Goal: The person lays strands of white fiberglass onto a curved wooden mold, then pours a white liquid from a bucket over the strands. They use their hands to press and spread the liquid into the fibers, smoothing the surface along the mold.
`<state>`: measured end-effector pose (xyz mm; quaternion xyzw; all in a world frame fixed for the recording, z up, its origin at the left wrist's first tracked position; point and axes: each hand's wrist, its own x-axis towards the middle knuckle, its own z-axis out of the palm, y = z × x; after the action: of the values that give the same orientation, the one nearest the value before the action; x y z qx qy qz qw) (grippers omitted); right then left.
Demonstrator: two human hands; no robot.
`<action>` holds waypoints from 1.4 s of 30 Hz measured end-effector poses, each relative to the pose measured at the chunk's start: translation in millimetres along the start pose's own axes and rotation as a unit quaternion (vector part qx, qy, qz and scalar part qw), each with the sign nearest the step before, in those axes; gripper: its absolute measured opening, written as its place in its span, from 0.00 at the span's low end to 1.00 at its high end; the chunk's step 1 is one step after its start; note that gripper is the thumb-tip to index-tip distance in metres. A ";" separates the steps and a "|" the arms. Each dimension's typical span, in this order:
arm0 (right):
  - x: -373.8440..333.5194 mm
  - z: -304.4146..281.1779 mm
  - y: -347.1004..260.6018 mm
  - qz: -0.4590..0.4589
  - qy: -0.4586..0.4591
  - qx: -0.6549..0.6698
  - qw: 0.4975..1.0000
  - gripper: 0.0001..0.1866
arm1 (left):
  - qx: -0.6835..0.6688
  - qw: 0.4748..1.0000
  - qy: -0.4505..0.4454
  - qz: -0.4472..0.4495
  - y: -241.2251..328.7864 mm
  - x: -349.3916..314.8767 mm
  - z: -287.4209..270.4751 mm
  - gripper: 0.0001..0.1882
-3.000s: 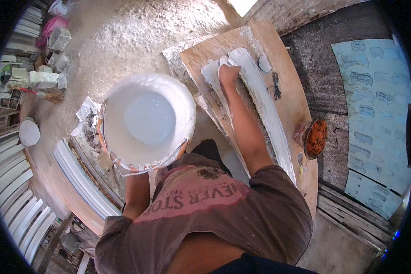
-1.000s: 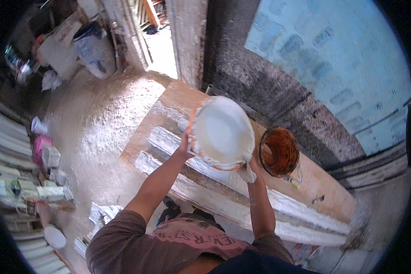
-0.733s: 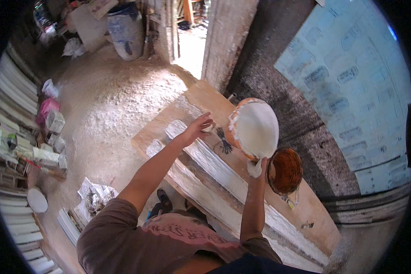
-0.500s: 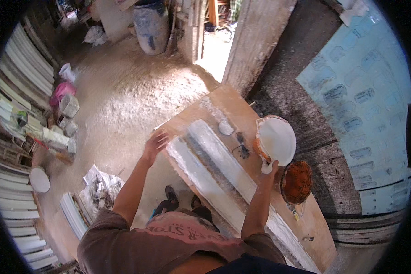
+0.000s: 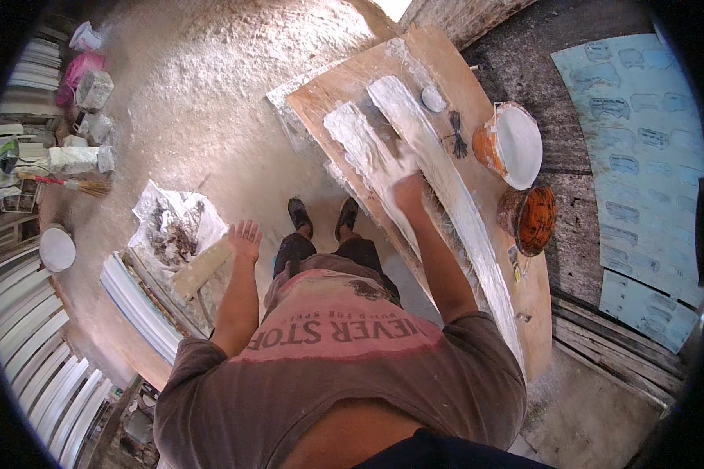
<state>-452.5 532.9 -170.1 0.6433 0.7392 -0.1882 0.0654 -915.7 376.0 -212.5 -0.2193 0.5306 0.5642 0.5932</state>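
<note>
The right arm reaches forward over the worktop (image 5: 434, 59), palm side down, bringing the right hand (image 5: 407, 186) to the left strip (image 5: 350, 129) of white plaster, beside the longer right strip (image 5: 446, 184). The left arm is bent out to the side, the left hand (image 5: 244, 241) raised palm-forward above the floor (image 5: 211, 102), well apart from the worktop.

Near the worktop's right edge stands an orange bucket (image 5: 489, 148), white inside; how full it is, I cannot tell. Just beside it, a second bucket (image 5: 510, 209) shows a rusty orange inside.

The left fingers (image 5: 247, 228) are spread and hold nothing. The right fingers, whitened and blurred, lie against the plaster; their spread and any hold cannot be told.
</note>
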 end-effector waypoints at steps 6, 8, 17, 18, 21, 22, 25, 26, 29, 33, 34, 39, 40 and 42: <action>39.0 -70.1 -125.7 -0.194 0.362 -0.023 0.912 0.10 | 0.066 0.998 -0.017 -0.007 -14.0 -8.9 -35.8 0.32; 69.2 -85.4 -135.4 -0.224 0.343 -0.073 0.909 0.10 | 0.077 0.997 -0.027 0.014 -8.1 -27.1 -38.3 0.31; 18.2 -39.1 -73.9 -0.118 0.153 -0.092 0.977 0.09 | -0.007 0.995 -0.015 0.097 -65.6 -88.7 -152.1 0.32; -5.7 -33.9 -63.4 -0.124 0.150 -0.074 0.978 0.09 | -0.006 0.995 -0.009 0.098 -81.5 -97.7 -163.2 0.32; -73.7 -15.9 -19.5 -0.137 0.156 -0.035 0.978 0.09 | -0.029 0.994 -0.007 0.103 -140.6 -123.1 -187.8 0.32; -95.6 -8.9 -4.2 -0.143 0.168 -0.030 0.975 0.08 | -0.054 0.993 -0.014 0.108 -162.9 -131.9 -194.9 0.32; -159.8 23.7 50.5 -0.163 0.220 -0.051 0.961 0.08 | -0.103 0.987 -0.043 0.119 -230.3 -159.9 -212.2 0.32; -182.4 34.6 67.8 -0.172 0.237 -0.062 0.954 0.08 | -0.117 0.984 -0.050 0.123 -254.0 -170.4 -220.8 0.32; -266.3 47.7 99.8 -0.170 0.204 -0.062 0.962 0.08 | -0.102 0.987 -0.063 0.106 -321.2 -210.9 -262.7 0.32; -369.0 73.2 170.6 -0.112 0.179 -0.009 0.978 0.10 | 0.035 0.992 -0.096 0.079 -407.9 -256.4 -279.3 0.30; -389.4 78.4 189.4 -0.118 0.177 -0.017 0.977 0.10 | 0.103 0.985 -0.118 0.073 -428.9 -265.0 -278.3 0.30; -514.6 122.7 280.9 -0.129 0.196 -0.030 0.972 0.09 | 0.466 0.819 -0.279 0.183 -592.7 -329.0 -223.5 0.34; -541.7 134.4 295.5 -0.125 0.196 -0.034 0.972 0.09 | 0.531 0.751 -0.319 0.230 -632.2 -356.2 -197.3 0.36; -590.0 154.0 332.1 -0.150 0.187 -0.044 0.970 0.09 | 0.573 0.659 -0.359 0.331 -711.6 -394.3 -156.0 0.40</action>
<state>-54.3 -35.9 -176.4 0.5454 0.8339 -0.0390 -0.0748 -254.4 -120.2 -160.8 0.5734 0.5322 0.3427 0.5200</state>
